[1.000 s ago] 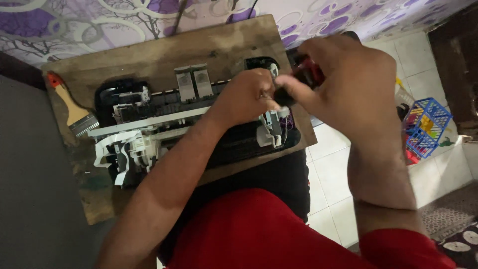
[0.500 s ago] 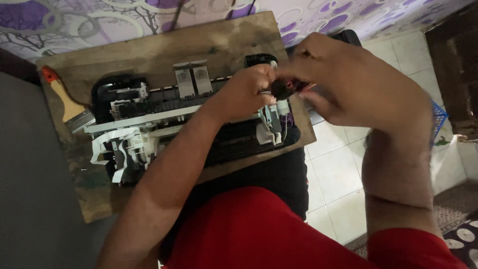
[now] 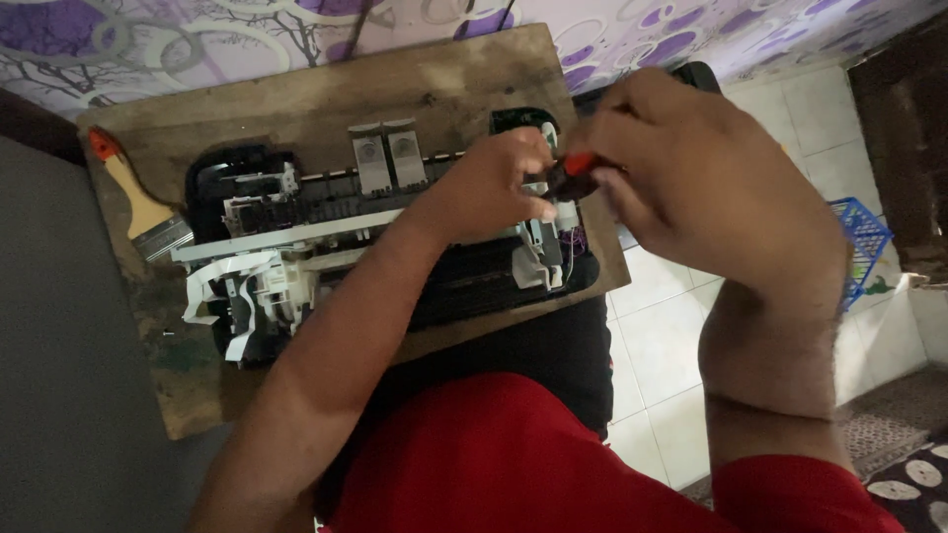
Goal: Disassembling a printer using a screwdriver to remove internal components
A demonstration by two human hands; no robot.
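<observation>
Right hand (image 3: pixel 711 178) is gripping a red-handled screwdriver (image 3: pixel 573 170) over the right end of the stripped printer (image 3: pixel 385 247). Left hand (image 3: pixel 489 188) pinches its tip there. Printer sits on a wooden board (image 3: pixel 296 89), paintbrush (image 3: pixel 138 202) beside it.

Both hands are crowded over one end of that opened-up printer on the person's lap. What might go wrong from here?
The screwdriver in the right hand could slip off and nick the thin wires just beneath, or the left hand beside its tip. The wooden board carrying the opened printer seems to rest on the lap, over a tiled floor, so a hard push might tip it.
</observation>
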